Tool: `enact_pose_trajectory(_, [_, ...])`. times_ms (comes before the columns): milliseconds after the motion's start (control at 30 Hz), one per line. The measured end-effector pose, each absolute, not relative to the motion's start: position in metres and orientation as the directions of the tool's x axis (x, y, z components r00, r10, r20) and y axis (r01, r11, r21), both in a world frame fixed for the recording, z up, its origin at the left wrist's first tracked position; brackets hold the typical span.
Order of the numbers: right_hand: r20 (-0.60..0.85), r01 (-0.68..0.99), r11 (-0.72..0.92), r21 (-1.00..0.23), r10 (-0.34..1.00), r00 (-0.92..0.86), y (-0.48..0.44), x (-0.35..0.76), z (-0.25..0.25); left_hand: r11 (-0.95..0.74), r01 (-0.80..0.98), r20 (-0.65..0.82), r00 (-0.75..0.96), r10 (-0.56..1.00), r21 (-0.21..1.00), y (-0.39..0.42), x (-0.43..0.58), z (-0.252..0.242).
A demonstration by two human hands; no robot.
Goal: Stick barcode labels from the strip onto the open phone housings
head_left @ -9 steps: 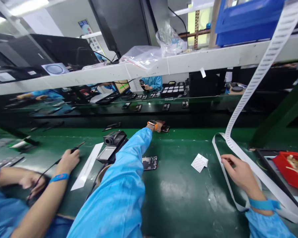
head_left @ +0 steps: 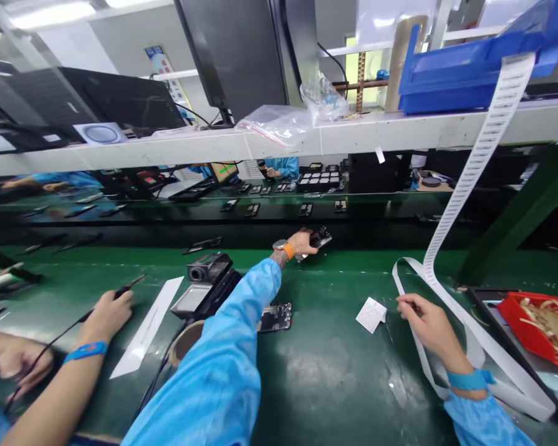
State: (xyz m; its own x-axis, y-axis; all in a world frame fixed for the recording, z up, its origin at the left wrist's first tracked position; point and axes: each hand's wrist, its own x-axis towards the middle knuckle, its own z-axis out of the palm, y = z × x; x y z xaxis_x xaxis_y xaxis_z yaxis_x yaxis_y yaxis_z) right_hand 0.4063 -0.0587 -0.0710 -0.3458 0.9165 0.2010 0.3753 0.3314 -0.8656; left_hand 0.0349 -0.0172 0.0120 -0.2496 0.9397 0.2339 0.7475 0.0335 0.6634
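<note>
Grasping phone assembly in left hand, tilted beyond fingertips over far side of green bench. Holding right hand well apart from it, nearer the body, fingers curled beside white strip; unable to say if pinching it.

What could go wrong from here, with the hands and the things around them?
The phone part in the left hand might slip, being gripped near one end. The left sleeve could brush the second phone part showing beside it. The right hand, close to the looping paper strip, might snag it.
</note>
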Motion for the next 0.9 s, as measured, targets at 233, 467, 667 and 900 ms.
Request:
enact_pose_trajectory(233, [0.246,-0.029,0.247,-0.969,0.933,-0.265,-0.069,0.346,-0.076,0.012,0.265,0.016,-0.103,0.995,0.964,-0.05,0.194,-0.046])
enact_pose_trajectory(467, [0.102,0.025,0.107,-0.994,0.982,-0.157,-0.068,0.374,-0.07,0.326,-0.499,-0.216,0.267,0.939,0.803,-0.064,0.216,-0.039])
enact_pose_trajectory(667, [0.027,-0.048,0.021,-0.999,0.992,-0.122,-0.069,0.376,-0.062,0.199,-0.474,-0.099,0.226,0.969,0.858,-0.078,0.226,-0.045])
enact_pose_trajectory(900, [0.064,0.317,0.09,-0.944,0.994,-0.091,-0.071,0.378,-0.063,0.262,-0.5,-0.211,0.157,0.965,0.826,-0.084,0.236,-0.049])
